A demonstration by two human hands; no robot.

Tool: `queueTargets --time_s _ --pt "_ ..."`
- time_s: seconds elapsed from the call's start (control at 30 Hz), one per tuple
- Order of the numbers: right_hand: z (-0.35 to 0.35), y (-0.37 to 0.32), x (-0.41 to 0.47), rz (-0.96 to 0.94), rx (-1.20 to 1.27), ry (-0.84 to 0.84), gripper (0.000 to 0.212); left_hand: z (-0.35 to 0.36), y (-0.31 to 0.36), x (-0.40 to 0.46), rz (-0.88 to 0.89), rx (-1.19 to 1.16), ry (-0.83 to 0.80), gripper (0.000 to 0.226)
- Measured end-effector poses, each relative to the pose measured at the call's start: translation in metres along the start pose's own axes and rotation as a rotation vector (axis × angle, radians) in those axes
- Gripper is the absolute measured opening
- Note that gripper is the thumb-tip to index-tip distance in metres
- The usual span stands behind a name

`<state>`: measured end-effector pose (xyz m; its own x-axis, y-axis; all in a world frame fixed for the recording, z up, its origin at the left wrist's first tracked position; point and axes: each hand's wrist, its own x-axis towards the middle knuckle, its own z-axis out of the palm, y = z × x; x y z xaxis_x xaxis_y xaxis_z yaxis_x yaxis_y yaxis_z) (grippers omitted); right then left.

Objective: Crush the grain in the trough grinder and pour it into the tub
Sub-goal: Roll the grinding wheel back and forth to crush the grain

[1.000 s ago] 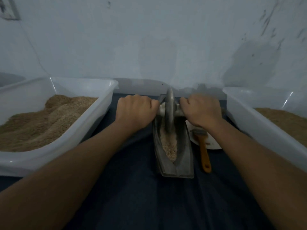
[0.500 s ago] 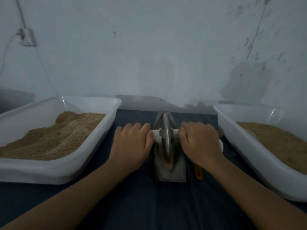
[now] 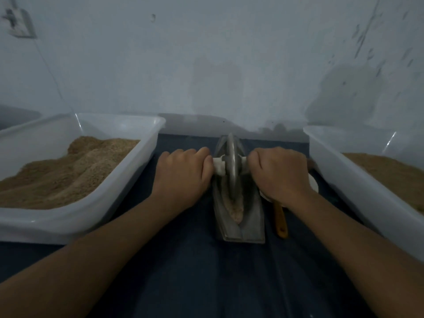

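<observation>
Grain (image 3: 236,208) lies in a pale ridge along the groove of the metal trough grinder (image 3: 239,216), which sits at the centre of the dark-covered table (image 3: 206,271), its disc wheel (image 3: 232,166) standing upright on edge in the groove. Left hand (image 3: 183,174) at 9 o'clock of the wheel and right hand (image 3: 278,174) at 3 o'clock each wrap curled fingers round the white axle handle (image 3: 219,165) passing through the disc.

Trough and wheel look like solid metal, probably heavy and stiff, so lifting the trough to pour likely calls for a hold on both long sides. The crushed grain looks loose and dry and would spill readily at a tilt.

White tub (image 3: 87,212) at 9 o'clock holds a mound of brown meal; a second tub (image 3: 358,180) at 3 o'clock holds more. An orange-handled brush (image 3: 280,220) lies just right of the trough, its head hidden under the right wrist beside a white dish (image 3: 313,183). No brand, label or writing is legible anywhere.
</observation>
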<state>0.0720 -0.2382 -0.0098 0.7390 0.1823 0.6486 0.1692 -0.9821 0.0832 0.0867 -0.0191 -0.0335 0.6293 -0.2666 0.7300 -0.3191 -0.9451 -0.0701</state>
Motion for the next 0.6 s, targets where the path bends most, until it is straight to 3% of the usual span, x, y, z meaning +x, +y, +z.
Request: queueTargets --time_s 0.17,0.4,0.5,0.6 --pt "0.017 0.008 0.035 0.054 -0.064 -0.156 0.055 0.017 -0.003 0.022 0.083 0.18 -0.07 0.031" --pt "0.009 0.004 0.029 0.038 -0.1 -0.198 0.051 0.018 -0.002 0.021 -0.003 0.089 -0.06 0.035" --pt "0.002 0.002 0.015 0.023 -0.083 -0.14 0.052 0.008 0.001 0.012 -0.049 0.014 -0.043 0.037" --pt "-0.006 -0.003 -0.002 -0.041 -0.057 -0.059 0.038 -0.006 0.005 -0.003 -0.043 -0.002 -0.002 0.033"
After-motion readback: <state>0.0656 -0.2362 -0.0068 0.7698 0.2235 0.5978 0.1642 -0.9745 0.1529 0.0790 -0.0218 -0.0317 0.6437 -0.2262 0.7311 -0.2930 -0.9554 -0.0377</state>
